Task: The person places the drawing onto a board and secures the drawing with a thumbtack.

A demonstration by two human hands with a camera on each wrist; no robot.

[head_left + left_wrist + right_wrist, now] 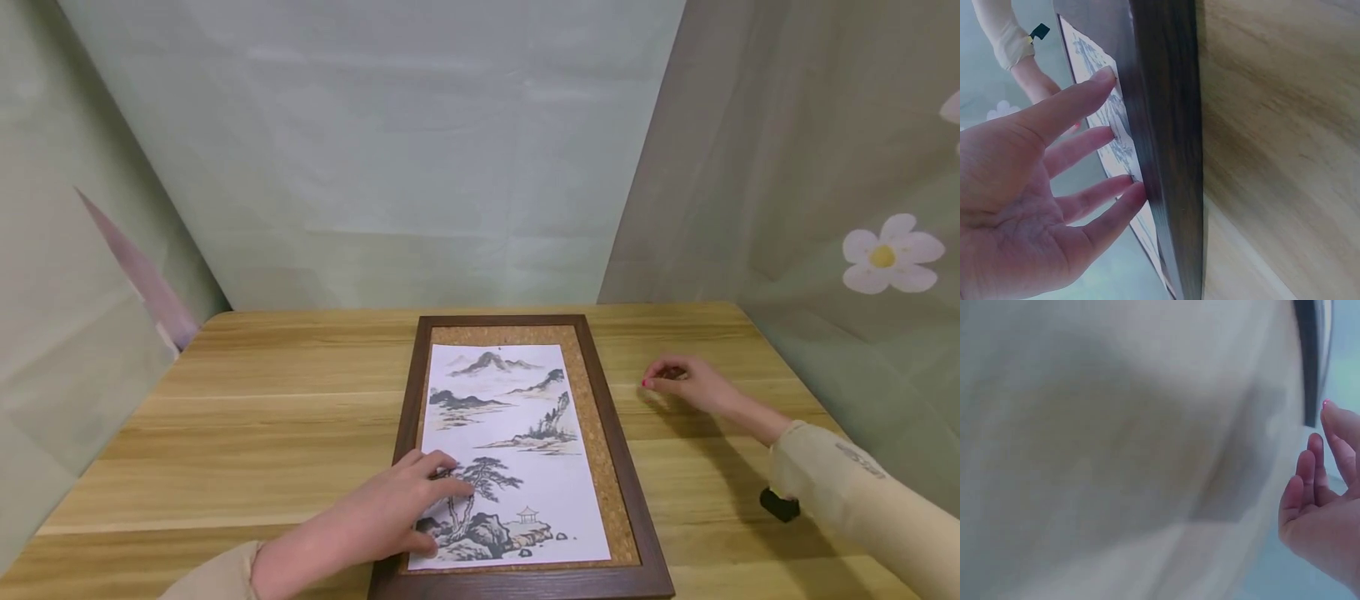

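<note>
Left hand (397, 508) flat — grip released — pressing print (510, 450) into frame (408, 417); keep pressure even. Right hand (678, 382) loosely curled, grasping nothing visible, on worktop (262, 400).

right wrist view blurred — table (1116, 444) featureless, frame (626, 467) corner cut off

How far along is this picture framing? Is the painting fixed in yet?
Seemingly midway. Done: the landscape painting already lies inside the dark wooden frame, on its cork backing. In hand: the left hand presses flat on the painting's lower left corner, keeping it in place. The right hand rests on the table to the right of the frame, fingers loosely curled. Left: I see no pins or fasteners on the painting.
</note>
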